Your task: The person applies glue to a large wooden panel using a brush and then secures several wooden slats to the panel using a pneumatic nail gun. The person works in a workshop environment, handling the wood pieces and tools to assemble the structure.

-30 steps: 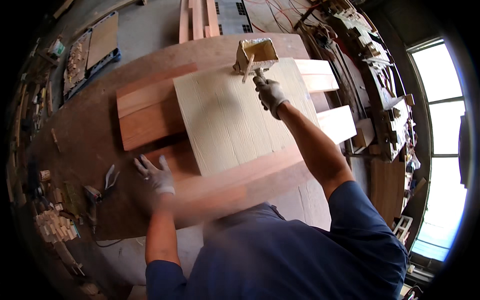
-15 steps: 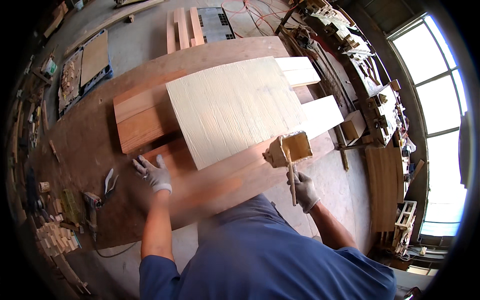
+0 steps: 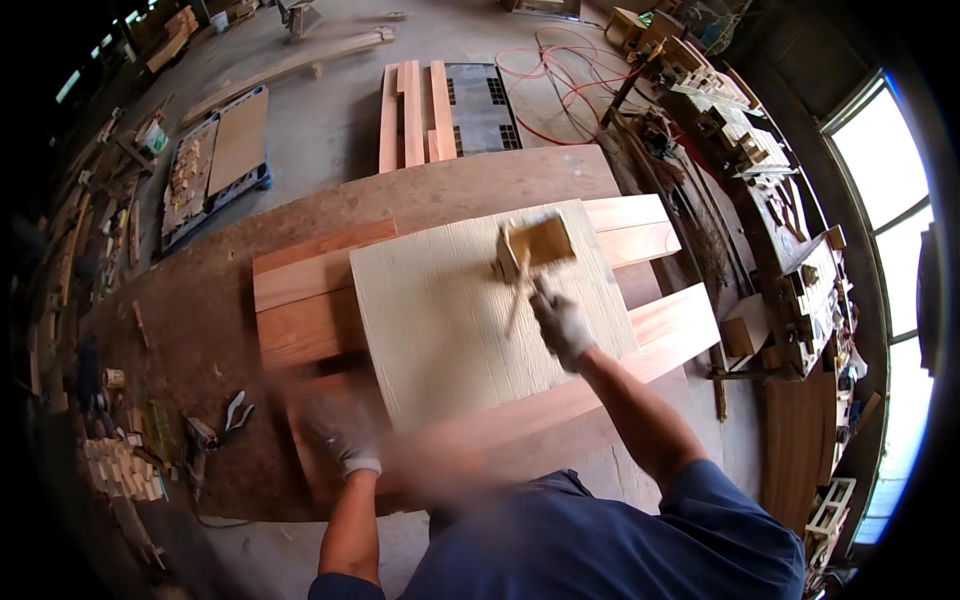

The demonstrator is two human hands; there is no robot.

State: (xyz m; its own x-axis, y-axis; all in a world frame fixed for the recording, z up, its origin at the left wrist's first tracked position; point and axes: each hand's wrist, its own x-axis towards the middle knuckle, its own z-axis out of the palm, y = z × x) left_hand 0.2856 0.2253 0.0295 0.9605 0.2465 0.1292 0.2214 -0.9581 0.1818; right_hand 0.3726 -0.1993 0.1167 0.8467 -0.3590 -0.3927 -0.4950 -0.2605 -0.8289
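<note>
A large rectangular panel [image 3: 450, 330] covered in streaky cream-coloured glue lies across several reddish wooden planks [image 3: 310, 322] on a brown worktable [image 3: 180, 360]. My gloved right hand [image 3: 563, 325] is closed on a small square glue tub [image 3: 540, 245], crusted with cream and held above the panel's far right part. A thin stick [image 3: 519, 300] slants down from the tub. Near the panel's lower left corner, my gloved left hand [image 3: 345, 435] hovers over or rests on a reddish board; motion blur smears its fingers.
White-handled pliers [image 3: 237, 412] and small tools lie on the table's left. Wood blocks [image 3: 125, 470] are heaped at lower left. Beyond the table stand long planks [image 3: 413, 115] on a dark pallet and a red hose [image 3: 560, 75]. A cluttered workbench [image 3: 790, 250] lines the right.
My right hand has carried the tub from beside the near edge to over the panel, up and left. My left hand has shifted toward the panel's lower left corner. The view has tilted.
</note>
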